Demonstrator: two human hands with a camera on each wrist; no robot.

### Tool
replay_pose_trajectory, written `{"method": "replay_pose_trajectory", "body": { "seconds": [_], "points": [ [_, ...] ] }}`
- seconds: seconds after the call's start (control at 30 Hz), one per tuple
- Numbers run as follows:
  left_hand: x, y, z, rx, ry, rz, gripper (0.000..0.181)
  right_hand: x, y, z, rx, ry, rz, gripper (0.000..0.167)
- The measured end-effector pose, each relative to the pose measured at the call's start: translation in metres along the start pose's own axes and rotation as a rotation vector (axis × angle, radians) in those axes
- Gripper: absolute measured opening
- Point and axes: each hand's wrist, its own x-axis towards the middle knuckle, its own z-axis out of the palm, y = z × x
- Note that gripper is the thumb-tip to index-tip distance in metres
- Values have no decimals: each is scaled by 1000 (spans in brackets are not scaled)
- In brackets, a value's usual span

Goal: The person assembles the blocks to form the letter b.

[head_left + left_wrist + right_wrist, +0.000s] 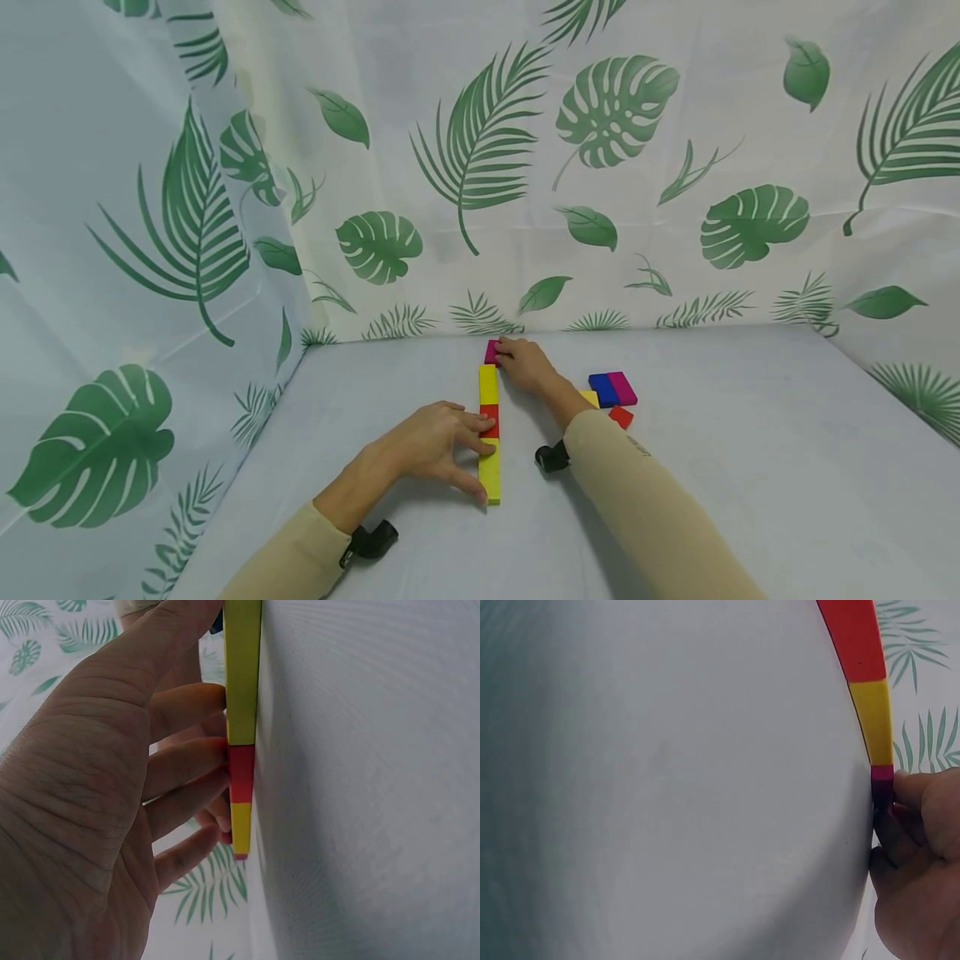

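- We note a pale curtain (pixel 645 196) printed with green leaves, rising behind and at the sides.
- Below it, a white table (pixel 787 483).
- Two beige sleeves (pixel 637 492) reach in from the near edge.
- Left hand (pixel 431 442), left of the row: fingers spread, tips touching the side of the blocks, thumb by the near end.
- Right hand (pixel 525 364), at the far end: thumb and fingers pinching the pink block.
- Row of blocks (pixel 489 395) on the table between the hands, pointing away from us — near yellow block (pixel 490 477), red block (pixel 489 410), far yellow block (pixel 488 382), laid end to end.
- Two black wrist cameras (pixel 553 457), one at each cuff.
- Pink block (pixel 491 353), just beyond the far yellow one; whether they touch we cannot tell.
- Right of the row, a loose group: blue block (pixel 603 389) and second pink block (pixel 622 388) side by side, then spare yellow block (pixel 590 398) and spare red block (pixel 621 417) — these last two partly hidden by the right arm.
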Motion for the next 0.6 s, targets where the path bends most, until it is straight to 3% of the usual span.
{"method": "replay_pose_trajectory", "body": {
  "seconds": [0.6],
  "points": [
    [0,3,-2,9,-1,3,71,3,-4,3,30,-35,33,45]
  ]
}}
